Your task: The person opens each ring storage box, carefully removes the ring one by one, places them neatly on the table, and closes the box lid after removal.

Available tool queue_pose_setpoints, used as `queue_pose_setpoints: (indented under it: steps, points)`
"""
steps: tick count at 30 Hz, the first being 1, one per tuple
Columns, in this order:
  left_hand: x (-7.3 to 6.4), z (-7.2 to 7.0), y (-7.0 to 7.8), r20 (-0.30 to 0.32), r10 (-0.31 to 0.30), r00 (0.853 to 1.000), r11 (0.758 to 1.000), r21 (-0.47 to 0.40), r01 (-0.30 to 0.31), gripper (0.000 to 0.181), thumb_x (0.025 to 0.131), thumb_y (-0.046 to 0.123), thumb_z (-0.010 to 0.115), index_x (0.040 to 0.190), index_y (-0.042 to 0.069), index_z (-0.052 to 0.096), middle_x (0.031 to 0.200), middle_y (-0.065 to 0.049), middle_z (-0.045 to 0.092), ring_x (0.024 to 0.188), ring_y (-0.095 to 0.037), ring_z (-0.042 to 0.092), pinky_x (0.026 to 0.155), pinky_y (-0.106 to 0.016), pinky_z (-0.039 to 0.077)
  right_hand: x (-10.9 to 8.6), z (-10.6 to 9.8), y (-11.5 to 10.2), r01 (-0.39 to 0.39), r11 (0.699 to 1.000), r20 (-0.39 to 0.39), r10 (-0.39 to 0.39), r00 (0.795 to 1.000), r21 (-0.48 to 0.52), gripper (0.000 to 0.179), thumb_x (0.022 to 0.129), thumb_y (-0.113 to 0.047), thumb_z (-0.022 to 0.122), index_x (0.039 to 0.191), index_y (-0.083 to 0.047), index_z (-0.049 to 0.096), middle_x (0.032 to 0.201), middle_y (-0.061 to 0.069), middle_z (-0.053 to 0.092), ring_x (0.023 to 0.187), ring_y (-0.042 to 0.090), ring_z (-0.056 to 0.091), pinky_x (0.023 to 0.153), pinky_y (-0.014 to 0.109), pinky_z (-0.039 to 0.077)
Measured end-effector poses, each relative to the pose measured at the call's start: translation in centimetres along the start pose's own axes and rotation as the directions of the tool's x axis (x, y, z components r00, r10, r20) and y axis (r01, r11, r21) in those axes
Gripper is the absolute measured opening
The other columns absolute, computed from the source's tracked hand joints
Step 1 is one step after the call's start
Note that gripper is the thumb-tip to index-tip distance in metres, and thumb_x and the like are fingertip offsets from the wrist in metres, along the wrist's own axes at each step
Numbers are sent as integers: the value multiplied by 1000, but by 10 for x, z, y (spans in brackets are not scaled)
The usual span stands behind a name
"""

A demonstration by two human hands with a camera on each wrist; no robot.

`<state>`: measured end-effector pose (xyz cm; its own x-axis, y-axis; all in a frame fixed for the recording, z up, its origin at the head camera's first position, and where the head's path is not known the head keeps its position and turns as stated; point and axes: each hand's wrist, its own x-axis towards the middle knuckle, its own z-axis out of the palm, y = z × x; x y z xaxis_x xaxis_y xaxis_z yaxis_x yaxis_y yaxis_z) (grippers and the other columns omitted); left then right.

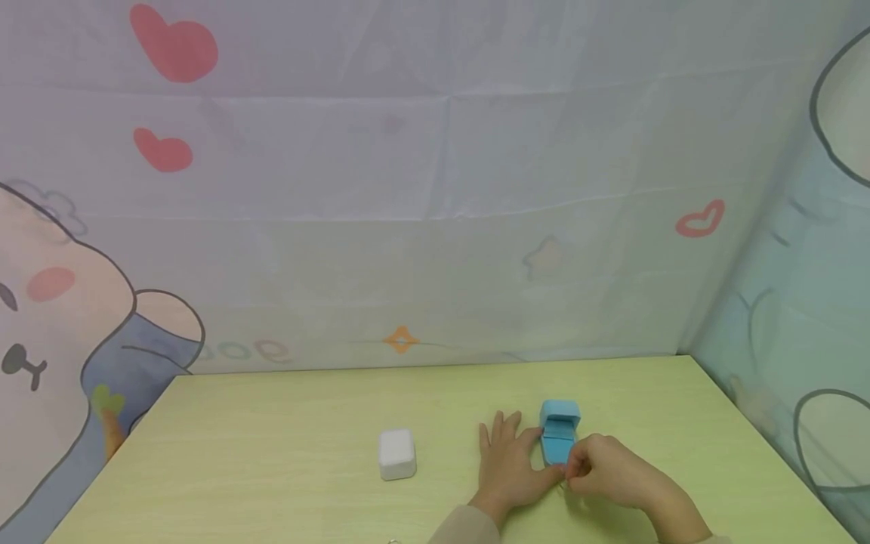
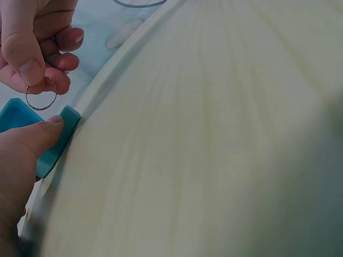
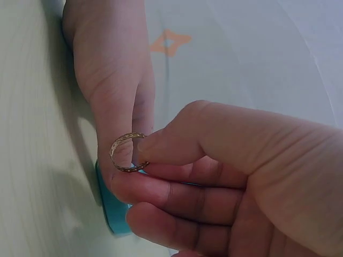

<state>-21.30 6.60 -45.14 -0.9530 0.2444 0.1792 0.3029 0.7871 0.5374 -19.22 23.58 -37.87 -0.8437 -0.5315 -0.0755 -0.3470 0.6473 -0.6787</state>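
Note:
A small blue ring box (image 1: 559, 451) stands on the table with its lid raised. My left hand (image 1: 511, 470) holds it from the left, index finger at its side and thumb along its near edge. In the left wrist view that thumb (image 2: 51, 124) lies over the rim of the box (image 2: 65, 134). My right hand (image 1: 601, 470) pinches a thin gold-coloured ring (image 3: 126, 140) between thumb and forefinger. The ring has a patterned band and hangs just above the box's near side in the left wrist view. The other right-hand fingers are curled loosely below.
A white rounded box (image 1: 397, 455) sits left of my left hand. Another small ring-like piece (image 1: 393, 542) is cut off by the bottom edge of the head view. The light yellow table (image 1: 285, 446) ends at a printed cloth backdrop (image 1: 340, 264), with another cloth side on the right.

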Motion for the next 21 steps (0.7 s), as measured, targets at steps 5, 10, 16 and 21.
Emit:
queue_pose_setpoints:
  steps: [5, 10, 16, 21]
  points:
    - [0, 0, 0, -9, -1, 1000, 1000, 4, 1, 65, 77, 68, 59, 125, 23, 60, 145, -10, 42, 142, -38, 25, 113, -62, 13, 0, 0, -1, 3, 1000, 0, -3, 1000, -6, 3, 78, -8, 67, 75, -7, 66, 73, -3, 62, 62, 5, 50, 55, 21, 45]
    - [0, 1, 1, -18, 7, 1000, 1000, 15, -6, 68, 75, 72, 57, 123, 24, 61, 145, -9, 43, 141, -38, 26, 113, -61, 13, -1, 0, 1, -2, 1000, -9, 2, 1000, -25, 4, 78, -9, 68, 74, -9, 66, 72, -4, 62, 63, 4, 51, 56, 21, 45]
    - [2, 3, 1, -29, 9, 1000, 1000, 13, -8, 67, 75, 73, 55, 122, 25, 61, 145, -9, 44, 142, -37, 25, 113, -62, 13, -3, 0, 4, -10, 1000, -8, 10, 1000, -30, 5, 79, -9, 68, 74, -10, 65, 71, -5, 62, 63, 4, 50, 57, 21, 45]
    - [2, 4, 1, -25, -6, 1000, 1000, 13, 6, 62, 76, 68, 58, 121, 25, 62, 145, -8, 44, 142, -36, 25, 113, -61, 13, -5, -1, 7, -21, 999, -8, 20, 1000, -46, 7, 79, -10, 69, 74, -10, 65, 70, -6, 60, 62, 3, 48, 56, 20, 43]
